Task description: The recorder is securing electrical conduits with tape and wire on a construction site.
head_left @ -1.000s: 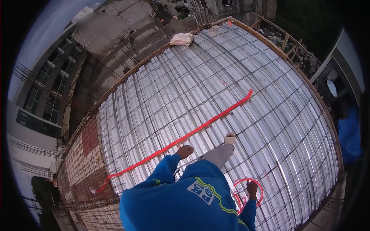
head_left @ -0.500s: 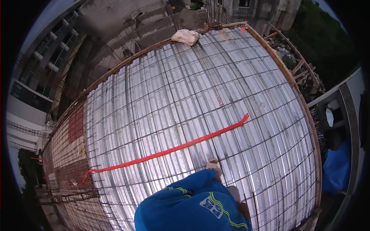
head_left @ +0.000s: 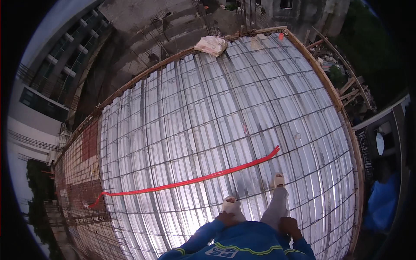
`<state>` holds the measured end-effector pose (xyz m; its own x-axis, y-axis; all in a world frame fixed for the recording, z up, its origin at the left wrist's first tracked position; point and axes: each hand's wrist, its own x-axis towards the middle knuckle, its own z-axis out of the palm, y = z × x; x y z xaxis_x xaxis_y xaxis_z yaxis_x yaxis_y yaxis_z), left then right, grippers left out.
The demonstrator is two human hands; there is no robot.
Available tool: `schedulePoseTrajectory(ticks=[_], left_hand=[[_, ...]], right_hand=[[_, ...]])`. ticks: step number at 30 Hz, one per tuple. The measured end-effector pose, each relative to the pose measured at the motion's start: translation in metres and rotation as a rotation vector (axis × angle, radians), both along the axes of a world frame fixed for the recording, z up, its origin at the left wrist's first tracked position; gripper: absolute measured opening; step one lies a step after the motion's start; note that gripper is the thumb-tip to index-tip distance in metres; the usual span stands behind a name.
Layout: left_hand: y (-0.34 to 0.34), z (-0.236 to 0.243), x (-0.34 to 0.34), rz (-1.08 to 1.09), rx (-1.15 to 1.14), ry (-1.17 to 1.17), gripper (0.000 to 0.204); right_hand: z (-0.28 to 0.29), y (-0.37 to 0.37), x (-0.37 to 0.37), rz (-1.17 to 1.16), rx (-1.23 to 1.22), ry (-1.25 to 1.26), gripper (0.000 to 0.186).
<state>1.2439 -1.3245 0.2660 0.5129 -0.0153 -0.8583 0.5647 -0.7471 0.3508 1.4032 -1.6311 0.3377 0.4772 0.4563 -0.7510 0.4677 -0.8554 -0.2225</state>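
Note:
My left hand (head_left: 226, 219) is at my left thigh, its fingers curled against the light grey trousers (head_left: 277, 208). At the right thigh my right hand (head_left: 289, 226) is closed, its fingers bent in on the trouser cloth. Both blue sleeves come up from the lower edge. Ahead of my feet a long red tube (head_left: 190, 184) lies across the steel reinforcing bars (head_left: 216, 128), with its right end bent up and away. Neither hand touches the tube. My feet, in pale open-toed footwear (head_left: 279, 180), stand on the ribbed metal decking (head_left: 173, 121).
A wooden edge board (head_left: 316, 69) borders the deck at the far and right sides. A pale sack-like bundle (head_left: 211, 45) sits at the far edge. Denser bars (head_left: 80, 173) cover the left part. Beyond the right edge are loose timbers (head_left: 349, 89) and a blue tarp (head_left: 381, 203).
My bent-over torso has drawn back toward the lower edge, and both hands and both legs have come into view. The red tube lies in the same place on the bars.

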Motion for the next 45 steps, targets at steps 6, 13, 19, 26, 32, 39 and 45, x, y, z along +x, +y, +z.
schedulePoseTrajectory(ticks=[6, 13, 19, 26, 32, 39, 45], left_hand=[[-0.044, 0.056, 0.052, 0.078, -0.07, -0.042, 0.041], [-0.032, -0.046, 0.186, 0.485, 0.121, -0.079, 0.039], [0.044, -0.277, 0.314, 0.573, 0.06, -0.641, 0.014], [0.125, -0.461, 0.444, 0.82, 0.378, -0.735, 0.029], [0.191, -0.548, 0.526, 0.766, 0.75, -0.866, 0.043], [0.261, -0.583, 0.538, 0.729, 0.555, -0.772, 0.044], [0.233, -0.58, 0.521, 0.673, 0.618, -0.965, 0.058]], right_hand=[[-0.097, -0.029, 0.169, 0.253, 0.392, 0.393, 0.021], [-0.24, -0.057, 0.33, -0.573, 0.426, -0.15, 0.016], [-0.348, -0.027, 0.321, -0.433, 0.465, 0.088, 0.013], [-0.47, -0.006, 0.314, -0.251, 0.574, 0.218, 0.012], [-0.531, 0.021, 0.317, -0.133, 0.767, 0.141, 0.006], [-0.528, 0.019, 0.336, -0.405, 0.873, -0.028, 0.007], [-0.541, -0.003, 0.336, -0.691, 0.89, -0.06, 0.015]])
